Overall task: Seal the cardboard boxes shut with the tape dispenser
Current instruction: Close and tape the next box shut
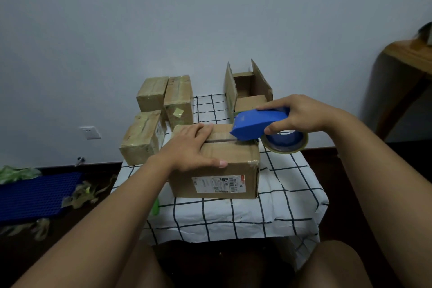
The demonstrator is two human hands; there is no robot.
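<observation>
Right now the person sits at a small table (292,196) draped in a white cloth with a black grid, and everything is easiest placed from the closed cardboard box (224,166) standing at the middle of it. The left hand (187,149) lies flat on the top of that box at its left end, fingers straight and spread over the centre seam, thumb hooked over the near edge. The right hand (301,116) is clamped around the blue tape dispenser (257,124), fingers over its top and thumb underneath, with the dispenser's front end set down on the seam towards the right end of the box top. The tape roll (286,142) hangs off the back of the dispenser, just past the box's right edge. A white shipping label (218,184) is stuck on the side of the box facing the person.

Behind the box and to its left, three taped boxes (163,110) sit close together at the table's far left corner. Behind it to the right, an open box (247,91) stands with its flaps up. On the floor left of the table lie a blue plastic grid panel (37,196) and scraps of crumpled tape (79,194).
</observation>
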